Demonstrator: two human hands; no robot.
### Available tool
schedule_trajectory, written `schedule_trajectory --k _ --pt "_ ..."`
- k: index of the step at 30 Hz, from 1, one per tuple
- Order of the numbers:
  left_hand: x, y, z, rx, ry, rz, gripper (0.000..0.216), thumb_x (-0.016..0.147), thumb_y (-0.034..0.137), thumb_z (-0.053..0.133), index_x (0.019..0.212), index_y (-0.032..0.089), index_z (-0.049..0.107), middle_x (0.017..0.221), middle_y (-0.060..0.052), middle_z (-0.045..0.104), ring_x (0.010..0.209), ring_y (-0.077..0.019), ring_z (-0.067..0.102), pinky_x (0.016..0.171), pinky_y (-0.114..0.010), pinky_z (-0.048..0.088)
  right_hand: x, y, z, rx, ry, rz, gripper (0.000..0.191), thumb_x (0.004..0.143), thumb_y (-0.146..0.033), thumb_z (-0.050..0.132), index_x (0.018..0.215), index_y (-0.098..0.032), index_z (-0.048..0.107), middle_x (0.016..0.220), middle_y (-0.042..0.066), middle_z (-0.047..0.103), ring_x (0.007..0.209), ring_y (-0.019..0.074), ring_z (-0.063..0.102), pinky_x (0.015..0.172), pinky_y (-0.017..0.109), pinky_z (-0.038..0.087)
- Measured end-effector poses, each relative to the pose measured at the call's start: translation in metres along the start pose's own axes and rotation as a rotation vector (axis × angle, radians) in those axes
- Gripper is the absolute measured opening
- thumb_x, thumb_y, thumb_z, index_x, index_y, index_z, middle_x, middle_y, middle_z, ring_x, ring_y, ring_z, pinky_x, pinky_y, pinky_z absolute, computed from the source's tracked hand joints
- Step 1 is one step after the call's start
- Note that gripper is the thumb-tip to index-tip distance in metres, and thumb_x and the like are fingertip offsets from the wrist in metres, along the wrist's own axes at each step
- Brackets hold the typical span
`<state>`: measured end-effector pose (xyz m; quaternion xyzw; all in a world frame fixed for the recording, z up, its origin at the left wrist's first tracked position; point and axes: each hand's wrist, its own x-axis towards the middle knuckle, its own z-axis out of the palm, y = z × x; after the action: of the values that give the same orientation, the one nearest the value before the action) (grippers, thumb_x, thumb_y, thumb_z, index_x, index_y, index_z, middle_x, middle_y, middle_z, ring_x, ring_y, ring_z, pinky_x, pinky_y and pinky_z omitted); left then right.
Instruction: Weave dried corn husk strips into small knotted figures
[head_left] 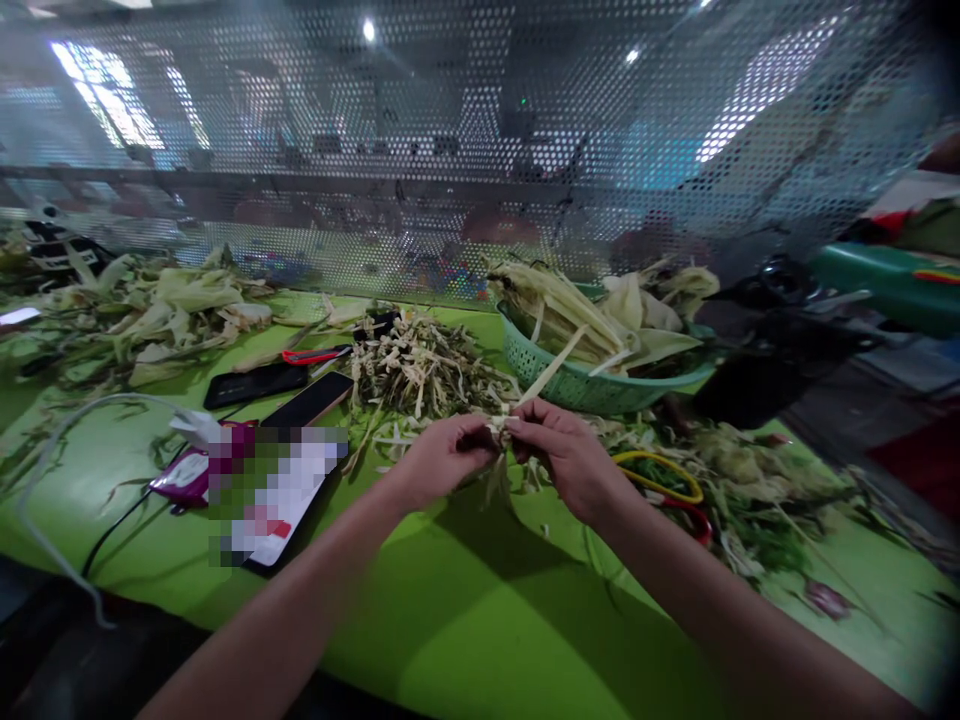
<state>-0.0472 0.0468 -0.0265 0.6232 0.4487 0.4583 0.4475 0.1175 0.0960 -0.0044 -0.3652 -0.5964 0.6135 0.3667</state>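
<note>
Between my two hands, above the green table (465, 640), is a small knotted piece of pale husk strip (501, 430). My left hand (442, 455) pinches its left side. From the other side, my right hand (566, 450) pinches it with thumb and forefinger. A long husk strip (553, 365) sticks up and to the right from my right fingers. Just behind my hands lies a heap of small knotted husk pieces (420, 365). A green plastic basket (600, 385) full of dried corn husks (562, 305) stands behind my right hand.
Scissors with yellow and red handles (660, 475) lie by my right forearm among husk scraps (742, 470). Phones (255, 383), a red cutter (313, 355), a purple power bank (184, 475) and a white cable (45, 450) are at left. More husks (172, 305) pile behind; a perforated metal screen (420, 150) borders the table.
</note>
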Motion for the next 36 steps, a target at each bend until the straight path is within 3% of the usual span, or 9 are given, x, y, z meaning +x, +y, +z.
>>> schedule_trajectory --k 8,14,21,28,32,36 --pt "0.0032 0.0029 0.0006 -0.184 0.027 -0.166 0.024 0.073 0.031 0.066 0.090 0.015 0.061 0.082 -0.003 0.063 0.072 -0.0129 0.053 0.070 -0.025 0.041 0.0011 0.0042 0.0000 -0.010 0.090 -0.081 0.022 0.072 -0.035 0.069 0.074 -0.019 0.054 0.069 -0.004 0.052 0.058 0.0090 0.048 0.057 0.024 0.038" --pt "0.0033 0.0003 0.0039 -0.223 0.068 -0.109 0.024 0.068 0.032 0.069 0.082 0.014 0.062 0.072 0.000 0.059 0.067 -0.0115 0.050 0.066 -0.024 0.039 -0.0007 0.0075 0.0041 -0.110 0.106 -0.162 0.022 0.073 -0.036 0.068 0.073 -0.019 0.055 0.069 -0.003 0.053 0.062 0.0109 0.047 0.058 0.024 0.039" --pt "0.0012 0.0022 0.0031 -0.111 0.062 -0.043 0.017 0.071 0.029 0.066 0.078 0.014 0.061 0.072 0.000 0.057 0.068 -0.0114 0.048 0.066 -0.023 0.037 -0.0011 0.0049 0.0035 0.076 0.028 0.000 0.021 0.070 -0.033 0.070 0.070 -0.018 0.056 0.064 -0.004 0.051 0.055 0.0081 0.044 0.053 0.023 0.034" --pt "0.0000 0.0054 -0.0013 -0.069 0.090 -0.151 0.033 0.077 0.047 0.060 0.087 0.016 0.062 0.070 0.002 0.053 0.064 -0.0100 0.044 0.059 -0.022 0.033 0.0005 0.0057 0.0035 0.011 0.079 -0.061 0.024 0.069 -0.038 0.073 0.073 -0.019 0.059 0.068 -0.003 0.053 0.060 0.0098 0.045 0.057 0.024 0.036" --pt "0.0009 0.0035 -0.0013 -0.194 0.140 -0.154 0.030 0.075 0.044 0.064 0.084 0.015 0.061 0.073 0.000 0.056 0.065 -0.0094 0.047 0.061 -0.022 0.037 -0.0020 0.0027 0.0053 -0.017 0.029 -0.064 0.024 0.071 -0.039 0.071 0.083 -0.019 0.064 0.078 0.000 0.059 0.067 0.0117 0.049 0.062 0.025 0.039" --pt "0.0024 0.0015 -0.0019 -0.367 0.216 -0.187 0.029 0.074 0.039 0.066 0.087 0.014 0.061 0.081 -0.002 0.060 0.069 -0.0095 0.051 0.066 -0.022 0.041 -0.0013 0.0059 0.0040 -0.026 -0.041 -0.023 0.028 0.074 -0.042 0.067 0.089 -0.019 0.065 0.077 0.001 0.059 0.062 0.0108 0.046 0.057 0.024 0.038"
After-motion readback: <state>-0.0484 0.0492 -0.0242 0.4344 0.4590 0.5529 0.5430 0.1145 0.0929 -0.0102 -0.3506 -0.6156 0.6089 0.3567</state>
